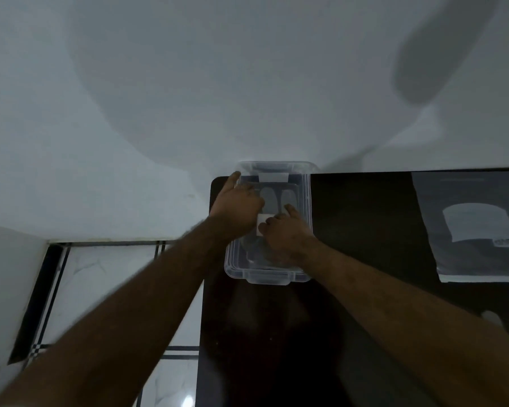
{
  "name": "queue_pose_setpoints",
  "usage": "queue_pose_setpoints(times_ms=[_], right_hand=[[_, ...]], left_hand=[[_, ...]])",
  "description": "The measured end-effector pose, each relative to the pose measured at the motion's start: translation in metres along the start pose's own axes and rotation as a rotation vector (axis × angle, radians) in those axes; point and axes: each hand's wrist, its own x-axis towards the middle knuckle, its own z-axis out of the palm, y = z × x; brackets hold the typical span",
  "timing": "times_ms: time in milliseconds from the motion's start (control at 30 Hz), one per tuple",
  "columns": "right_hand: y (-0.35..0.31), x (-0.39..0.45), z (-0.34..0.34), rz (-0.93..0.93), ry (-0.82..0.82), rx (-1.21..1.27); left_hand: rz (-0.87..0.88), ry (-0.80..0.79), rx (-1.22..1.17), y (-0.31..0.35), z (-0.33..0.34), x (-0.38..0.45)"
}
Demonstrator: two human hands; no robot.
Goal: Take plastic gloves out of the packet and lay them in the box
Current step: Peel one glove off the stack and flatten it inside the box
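1. Hand pair over the box: the left hand (238, 207) reaches into the far left corner, fingers extended and spread, pressing flat on the gloves; the right hand (287, 233) rests inside the near right part, fingers loosely curled, index tip touching the gloves. Whether either hand pinches the film cannot be told.
2. Surface (364, 230): dark and glossy, set against a pale wall (188, 83), with tiled floor (100, 274) to the left.
3. Packet (479, 227): flat translucent bag lying at the far right of the surface, well apart from the box.
4. Box (304, 201): clear plastic, open, at the far left corner of the surface.
5. Gloves (272, 198): translucent plastic, lying flat in the box, finger shapes visible between the hands.
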Motion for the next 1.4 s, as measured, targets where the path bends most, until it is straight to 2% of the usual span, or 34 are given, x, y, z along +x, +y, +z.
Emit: queue_pose_setpoints(times_ms=[100, 300, 433, 500, 600, 733, 900, 1033, 1200, 1400], right_hand=[[-0.007, -0.005, 0.0, 0.035, 0.001, -0.046], [-0.003, -0.008, 0.01, 0.103, -0.032, -0.074], [0.01, -0.005, 0.0, 0.179, 0.014, -0.082], [0.016, 0.004, -0.009, 0.201, 0.047, -0.078], [0.027, 0.024, -0.018, 0.134, 0.015, -0.163], [0.033, 0.049, -0.021, 0.092, -0.001, -0.203], [0.033, 0.058, -0.023, 0.129, 0.083, -0.185], [0.03, 0.04, -0.025, 0.141, 0.109, -0.163], [0.02, 0.005, -0.011, 0.069, 0.059, -0.212], [0.01, -0.011, 0.022, -0.016, -0.094, -0.278]], left_hand=[[0.06, -0.176, 0.196, 0.007, 0.002, 0.022], [0.062, -0.274, 0.249, -0.011, 0.02, 0.044], [0.072, -0.115, 0.214, -0.013, 0.026, 0.035], [0.151, -0.062, 0.221, -0.003, 0.024, 0.02], [0.239, -0.142, 0.245, 0.013, 0.024, -0.002], [0.193, -0.26, 0.272, 0.018, 0.029, -0.016], [0.144, -0.212, 0.246, 0.023, 0.019, -0.025], [0.187, -0.261, 0.209, 0.032, 0.023, -0.033], [0.178, -0.334, 0.143, 0.029, 0.03, -0.033], [0.236, -0.35, 0.203, 0.024, 0.029, -0.032]])
